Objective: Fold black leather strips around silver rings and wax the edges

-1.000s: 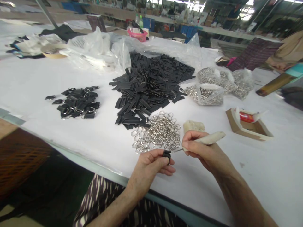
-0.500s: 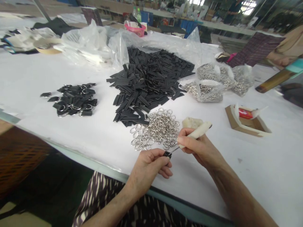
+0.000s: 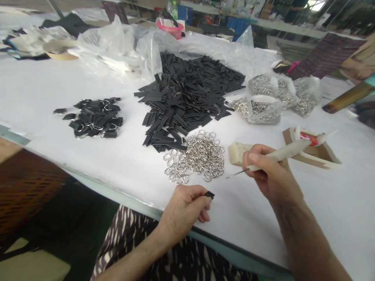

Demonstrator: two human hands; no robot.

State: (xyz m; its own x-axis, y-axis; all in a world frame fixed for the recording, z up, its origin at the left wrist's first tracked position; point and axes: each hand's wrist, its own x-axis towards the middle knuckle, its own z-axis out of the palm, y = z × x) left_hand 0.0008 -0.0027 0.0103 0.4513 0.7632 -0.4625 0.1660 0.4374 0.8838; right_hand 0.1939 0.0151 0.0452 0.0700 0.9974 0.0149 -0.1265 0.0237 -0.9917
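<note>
My left hand [image 3: 187, 208] is closed near the table's front edge, pinching a small folded black strap piece [image 3: 209, 194] between thumb and fingertips. To the right, my right hand [image 3: 272, 171] grips a white-handled awl [image 3: 288, 151], its thin metal tip pointing left and down, apart from the strap piece. Just beyond my hands lies a heap of silver D-rings [image 3: 202, 154]. A cream-coloured block [image 3: 238, 153] sits beside my right fingers. Behind the rings spreads a large pile of black strap pieces [image 3: 187, 93].
At left is a pile of strap pieces fitted with rings [image 3: 96, 119]. Clear bags of rings [image 3: 263, 109] stand at right, behind a small carton [image 3: 328, 162] holding a red-and-white tube. Plastic sheeting [image 3: 117, 47] and a pink basket [image 3: 172, 30] are farther back.
My right hand has moved right and drawn the awl's tip away from the strap piece. My left hand has stayed nearly in place, still pinching it.
</note>
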